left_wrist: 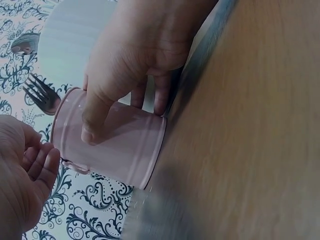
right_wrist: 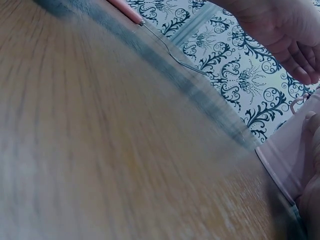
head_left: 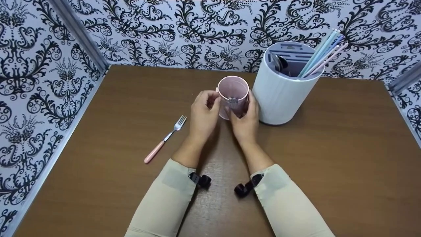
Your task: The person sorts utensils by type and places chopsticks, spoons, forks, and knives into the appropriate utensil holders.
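A pink cup (head_left: 234, 84) stands upright on the table, its small handle (left_wrist: 76, 166) on the left side. A fork (left_wrist: 43, 94) is in it, its metal tines up over the rim. My right hand (head_left: 246, 124) grips the cup from the right, thumb across the near wall and fingers round the other side. My left hand (head_left: 204, 113) hovers beside the rim at the left, its fingers loosely bent with nothing between them. Another fork (head_left: 165, 139), with a pink handle, lies on the table left of my left hand, tines pointing away from me.
Right behind my right hand rises a white cylindrical utensil holder (head_left: 285, 97), close to the cup. Blue and pink sticks (head_left: 324, 54) and a few spoons (head_left: 279, 62) stand in its slots. Patterned wall panels (head_left: 213, 33) border the wooden table (head_left: 108, 138) at the back and sides.
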### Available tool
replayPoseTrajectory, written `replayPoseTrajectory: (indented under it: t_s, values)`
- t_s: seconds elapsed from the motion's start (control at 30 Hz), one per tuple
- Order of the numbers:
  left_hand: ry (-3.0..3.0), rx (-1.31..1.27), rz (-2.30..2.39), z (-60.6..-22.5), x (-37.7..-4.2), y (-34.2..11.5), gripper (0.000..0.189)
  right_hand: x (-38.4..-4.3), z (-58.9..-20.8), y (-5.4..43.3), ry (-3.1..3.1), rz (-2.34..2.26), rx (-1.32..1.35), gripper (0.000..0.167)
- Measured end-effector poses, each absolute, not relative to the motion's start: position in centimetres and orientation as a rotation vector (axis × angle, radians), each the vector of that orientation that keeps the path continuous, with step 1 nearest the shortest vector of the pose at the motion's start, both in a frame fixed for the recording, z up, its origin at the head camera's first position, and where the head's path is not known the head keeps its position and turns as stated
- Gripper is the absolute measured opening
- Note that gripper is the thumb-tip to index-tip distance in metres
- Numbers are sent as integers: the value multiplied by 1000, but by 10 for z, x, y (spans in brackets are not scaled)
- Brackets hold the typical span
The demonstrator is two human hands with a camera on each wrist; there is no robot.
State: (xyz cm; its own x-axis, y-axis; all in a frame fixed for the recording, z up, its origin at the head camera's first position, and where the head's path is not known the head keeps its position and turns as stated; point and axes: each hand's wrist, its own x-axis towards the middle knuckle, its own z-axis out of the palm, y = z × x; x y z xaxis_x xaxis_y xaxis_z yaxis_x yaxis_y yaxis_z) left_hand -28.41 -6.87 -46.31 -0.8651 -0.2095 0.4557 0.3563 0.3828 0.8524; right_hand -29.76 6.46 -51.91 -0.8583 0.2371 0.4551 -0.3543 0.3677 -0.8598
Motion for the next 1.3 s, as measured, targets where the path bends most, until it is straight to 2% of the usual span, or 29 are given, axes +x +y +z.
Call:
replayPoseTrajectory:
  t_s: [0.5, 0.93, 1.3]
  values:
    - [-2298, -152, -1398, -456, -267, -95, 14, -297, -520, 66, -2125, 1535, 88, 91]
    - [-2436, -101, -1195, -451, -253, -142, 22, -298, -522, 65, -2115, 1521, 86, 90]
    - [-2752, 32, -1087, -456, -249, -177, 41, -297, -522, 64, -2105, 1591, 66, 91]
